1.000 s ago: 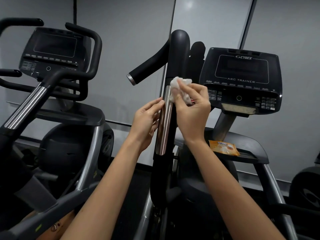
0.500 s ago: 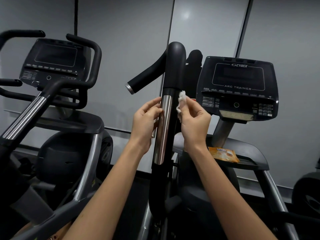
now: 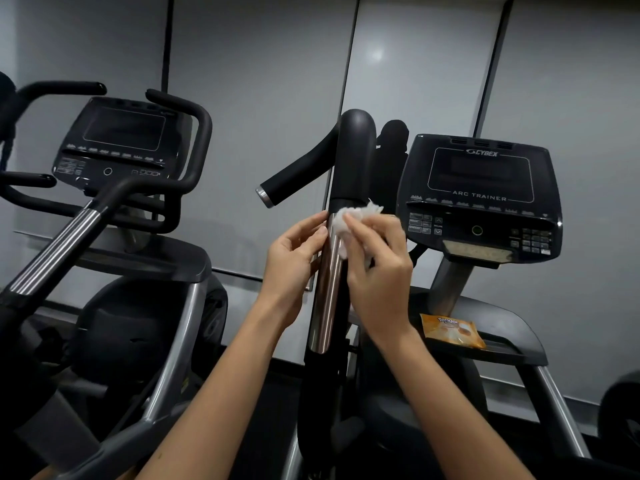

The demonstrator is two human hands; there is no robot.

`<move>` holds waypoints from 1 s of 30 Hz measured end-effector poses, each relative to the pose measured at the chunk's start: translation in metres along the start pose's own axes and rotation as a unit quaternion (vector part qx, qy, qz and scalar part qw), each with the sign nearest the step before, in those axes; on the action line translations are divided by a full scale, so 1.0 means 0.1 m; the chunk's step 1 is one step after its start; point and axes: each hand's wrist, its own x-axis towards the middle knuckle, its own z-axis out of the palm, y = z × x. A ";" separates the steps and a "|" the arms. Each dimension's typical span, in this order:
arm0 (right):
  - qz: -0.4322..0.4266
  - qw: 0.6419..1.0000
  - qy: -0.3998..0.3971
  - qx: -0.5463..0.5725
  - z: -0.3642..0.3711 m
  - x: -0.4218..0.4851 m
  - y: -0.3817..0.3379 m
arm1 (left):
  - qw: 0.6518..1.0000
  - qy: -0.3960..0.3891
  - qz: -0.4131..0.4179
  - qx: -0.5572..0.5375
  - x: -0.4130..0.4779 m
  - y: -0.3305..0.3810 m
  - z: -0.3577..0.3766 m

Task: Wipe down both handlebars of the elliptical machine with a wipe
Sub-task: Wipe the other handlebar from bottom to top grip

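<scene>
The handlebar [image 3: 327,299] stands nearly upright in the middle of the view, leaning slightly toward 1 o'clock. It is black at the top, has a chrome sleeve below that, and is black again underneath. A side grip [image 3: 298,171] branches off the top toward 8 o'clock and ends in a silver cap.

The wipe [image 3: 341,220], white and crumpled, sits at the top of the chrome sleeve, right at the seam with the black part. The right hand [image 3: 379,271] holds it there, fingers curled round the wad, and presses it to the bar from the 3 o'clock side. A tuft of the wipe sticks out above the fingers toward 1 o'clock.

The left hand [image 3: 294,265] is on the 9 o'clock side of the bar at about the same height. Its fingers are loosely bent and hold nothing, and the fingertips touch the sleeve's left edge. Whether any finger reaches behind the bar cannot be told.

At 2 o'clock from the hands is the console [image 3: 479,188], its screen dark, marked CYBEX and ARC TRAINER. At 4 o'clock from the right hand an orange pack [image 3: 450,332] lies flat on the black shelf [image 3: 512,341] under the console. At 9 o'clock stands a second machine [image 3: 121,140] with a dark console and black bars, in front of a grey panelled wall [image 3: 263,81].
</scene>
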 end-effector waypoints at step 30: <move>0.410 0.854 -0.080 0.311 -0.10 -0.03 0.08 | 1.000 -0.001 0.022 0.013 -0.02 0.01 -0.01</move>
